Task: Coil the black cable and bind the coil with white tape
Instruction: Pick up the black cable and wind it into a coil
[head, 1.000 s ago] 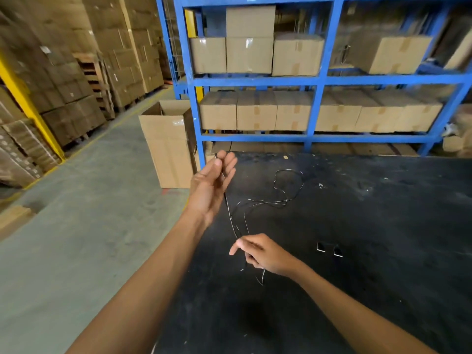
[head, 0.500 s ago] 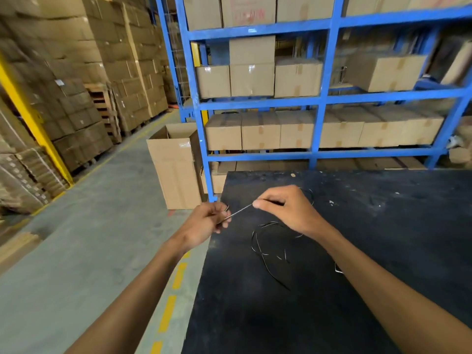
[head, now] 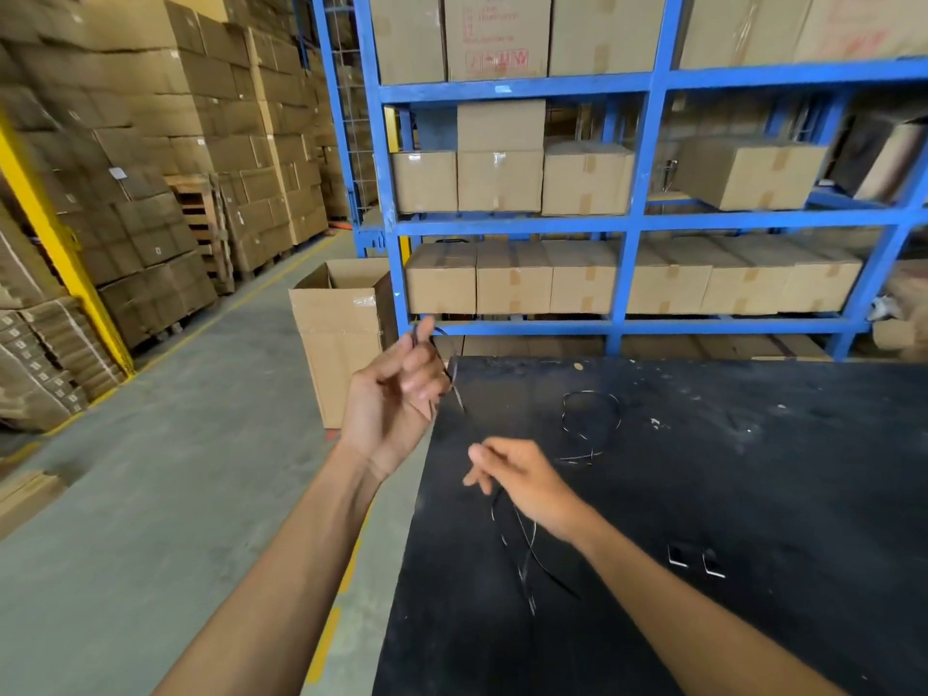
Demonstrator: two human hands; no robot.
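Winding — head view, change: half a second back both hands met at the tabletop's near-left corner with a short taut run of cable between them; now they have drawn apart, the left hand [head: 396, 394] raised by the corner and the right hand [head: 522, 482] dropped lower over the dark surface.
Left hand: fingers loosely curled, thumb and forefinger pinching a turn of the black cable [head: 522, 545], a small loop showing above the fingertips.
Right hand: fingers half closed on the cable farther along, the strand running up from it to the left hand; motion blur hides how firm the grip is.
Cable, loose part: slack strands cross on the tabletop just below the right hand, and a separate open loop [head: 590, 424] lies farther back, well apart from both hands.
Meaning for the task: judged from this, one more turn is being drawn out for the left hand; much cable is still loose, so coiling looks early.
White tape: none that I can make out.
Tabletop [head: 753, 494]: black, scuffed, speckled with pale flecks; two small clips or brackets [head: 695, 562] lie near the right forearm, too small to identify.
Room: warehouse, grey concrete floor with yellow line, blue shelving rack [head: 638, 223] loaded with cardboard boxes, an open carton [head: 336, 339] beside it, stacked cartons on pallets at left.
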